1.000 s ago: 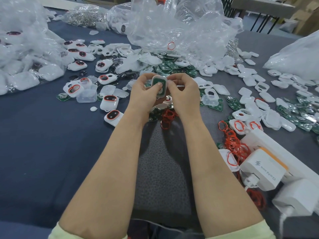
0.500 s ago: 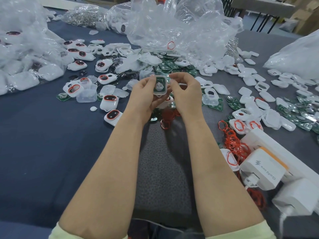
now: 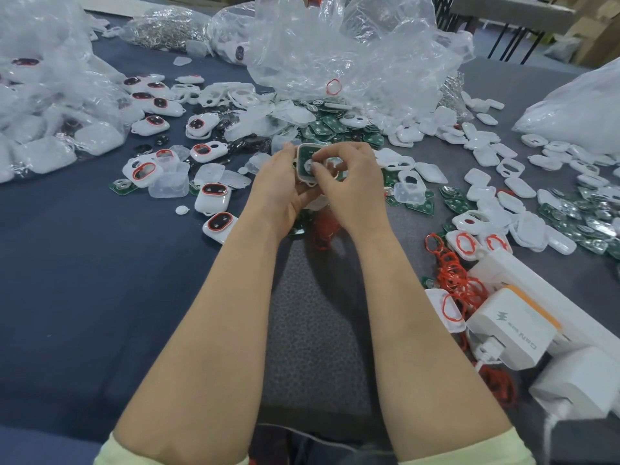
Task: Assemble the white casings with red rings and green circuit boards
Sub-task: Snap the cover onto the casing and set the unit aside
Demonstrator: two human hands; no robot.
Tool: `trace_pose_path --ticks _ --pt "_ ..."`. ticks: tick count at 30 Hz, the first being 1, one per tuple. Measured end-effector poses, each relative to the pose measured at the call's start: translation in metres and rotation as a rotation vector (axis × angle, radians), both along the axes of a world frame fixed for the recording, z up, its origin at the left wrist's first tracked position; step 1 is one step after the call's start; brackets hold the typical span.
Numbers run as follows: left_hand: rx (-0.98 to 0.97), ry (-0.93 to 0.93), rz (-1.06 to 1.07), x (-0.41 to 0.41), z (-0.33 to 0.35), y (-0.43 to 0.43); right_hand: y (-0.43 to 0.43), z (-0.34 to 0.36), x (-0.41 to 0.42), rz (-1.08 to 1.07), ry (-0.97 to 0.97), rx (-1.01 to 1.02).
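My left hand (image 3: pixel 280 187) holds a white casing (image 3: pixel 306 162) upright above the table's middle, with a green circuit board seated inside it. The thumb and fingers of my right hand (image 3: pixel 349 186) pinch at the board's face from the right. Loose red rings (image 3: pixel 453 276) lie in a heap at the right, and more red rings (image 3: pixel 323 226) sit below my hands. Green circuit boards (image 3: pixel 335 129) are piled just behind my hands. Casings fitted with red rings (image 3: pixel 218 224) lie to the left.
Crumpled clear plastic bags (image 3: pixel 352 52) fill the back, another bag (image 3: pixel 43 105) sits at the far left. Empty white casings (image 3: pixel 503 169) scatter to the right. A white power strip with chargers (image 3: pixel 516 323) stands at the right front. The dark blue tabletop (image 3: pixel 84 280) spreads to the left front.
My right hand has moved left over the casing, its fingers now on the circuit board. The casing stays held in my left hand.
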State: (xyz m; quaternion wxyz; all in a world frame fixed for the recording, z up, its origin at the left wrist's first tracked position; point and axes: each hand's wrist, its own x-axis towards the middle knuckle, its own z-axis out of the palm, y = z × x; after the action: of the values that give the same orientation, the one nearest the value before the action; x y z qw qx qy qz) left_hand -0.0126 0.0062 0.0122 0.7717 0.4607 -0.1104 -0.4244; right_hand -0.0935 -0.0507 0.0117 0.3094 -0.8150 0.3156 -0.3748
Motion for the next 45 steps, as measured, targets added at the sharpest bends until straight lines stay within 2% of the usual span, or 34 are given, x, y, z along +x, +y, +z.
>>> trace_pose_path --ticks 4,9,12,17,21,28,33,40,45 --pt "-0.002 -0.043 -0.017 0.000 -0.001 0.001 -0.001 -0.001 0.000 -0.001 0.017 -0.016" --pt "-0.020 -0.211 -0.031 -0.001 -0.005 0.003 0.000 -0.002 0.000 0.001 0.016 -0.016" --pt "-0.032 -0.214 -0.023 -0.002 -0.006 0.003 0.000 -0.002 0.000 0.001 -0.016 0.017" --pt "-0.004 -0.366 0.072 -0.002 -0.009 0.000 0.002 0.000 0.001 -0.015 -0.090 0.043" --pt "0.016 -0.450 0.090 -0.002 -0.011 -0.002 0.001 0.001 0.002 -0.033 -0.215 0.164" --pt "0.007 -0.556 -0.005 -0.007 -0.013 -0.001 -0.007 -0.004 0.003 0.004 -0.299 0.393" --pt "-0.040 -0.543 -0.036 -0.011 -0.013 -0.002 -0.011 -0.006 0.004 -0.003 -0.370 0.471" --pt "-0.108 -0.384 -0.094 -0.011 -0.014 -0.003 -0.013 -0.005 0.002 0.014 -0.471 0.579" --pt "-0.064 -0.429 -0.048 -0.009 -0.016 -0.004 -0.012 -0.003 0.001 0.025 -0.470 0.582"
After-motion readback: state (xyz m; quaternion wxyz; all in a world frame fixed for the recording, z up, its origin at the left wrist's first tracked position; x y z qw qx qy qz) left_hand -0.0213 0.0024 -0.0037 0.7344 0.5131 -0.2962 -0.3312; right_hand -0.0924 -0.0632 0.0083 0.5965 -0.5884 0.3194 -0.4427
